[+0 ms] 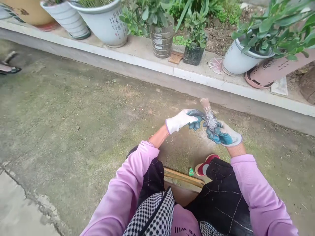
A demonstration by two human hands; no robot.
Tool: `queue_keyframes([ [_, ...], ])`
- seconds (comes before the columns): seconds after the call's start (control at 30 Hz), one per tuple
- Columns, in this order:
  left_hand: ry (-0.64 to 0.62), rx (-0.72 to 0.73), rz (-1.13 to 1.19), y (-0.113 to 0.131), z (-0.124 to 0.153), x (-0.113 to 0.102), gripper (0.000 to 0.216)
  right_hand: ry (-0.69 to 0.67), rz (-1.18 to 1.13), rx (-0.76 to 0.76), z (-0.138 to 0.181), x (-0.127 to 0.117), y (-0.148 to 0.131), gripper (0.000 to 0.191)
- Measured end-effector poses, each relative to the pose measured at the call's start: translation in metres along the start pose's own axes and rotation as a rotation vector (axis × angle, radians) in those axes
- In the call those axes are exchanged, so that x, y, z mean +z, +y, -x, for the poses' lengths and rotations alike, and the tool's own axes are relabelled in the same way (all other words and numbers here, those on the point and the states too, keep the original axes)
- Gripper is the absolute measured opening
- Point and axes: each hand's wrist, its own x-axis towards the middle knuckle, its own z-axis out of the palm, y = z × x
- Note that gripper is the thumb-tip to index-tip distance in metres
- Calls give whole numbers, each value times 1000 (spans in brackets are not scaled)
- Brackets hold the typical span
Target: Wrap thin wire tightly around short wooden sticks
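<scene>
wire-wrapped stick [210, 118]: at 3 o'clock, tilted, bare end leaning toward 11, silvery strands wound round the lower part.
right hand [224, 133]: between 3 and 4, gloved, fingers closed round the wound end.
left hand [188, 119]: at 3, gloved, fingers curled in, tips right by the winding. can't tell if they've got a strand pinched.
white pot [103, 21]: 11 o'clock, dark columns of characters plus a tiny red mark, too small for me to read.
pink pot [273, 70]: between 2 and 3, some dark lettering, can't read that either.
shirt [184, 216]: between 5 and 6, upside down, looks like "we will", rest is cut off.
ledge [137, 62]: pale edge runs from 10 across to 3, near the stick's tip but apart.
floor [73, 114]: concrete, loads of room toward 9, crack at 8.
wooden bar [183, 177]: 5 o'clock, between the legs, green scrap [191, 171] just beside it.
</scene>
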Motion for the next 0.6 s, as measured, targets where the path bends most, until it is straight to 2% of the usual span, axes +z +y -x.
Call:
queue_keyframes([
  [0.13, 60, -32, 7, -1, 3, 3, 5, 12, 90, 60, -2, -2, 4, 58],
  [0.3, 127, 23, -14, -15, 0, -2, 11, 4, 147, 91, -7, 2, 8, 63],
  [0.47, 135, 94, -17, -32, -14, -5, 11, 50, 204, 117, -10, 8, 5, 67],
  [0.6, 163, 98, -242, -42, -20, -7, 6, 101, 198, 101, -14, 8, 5, 66],
])
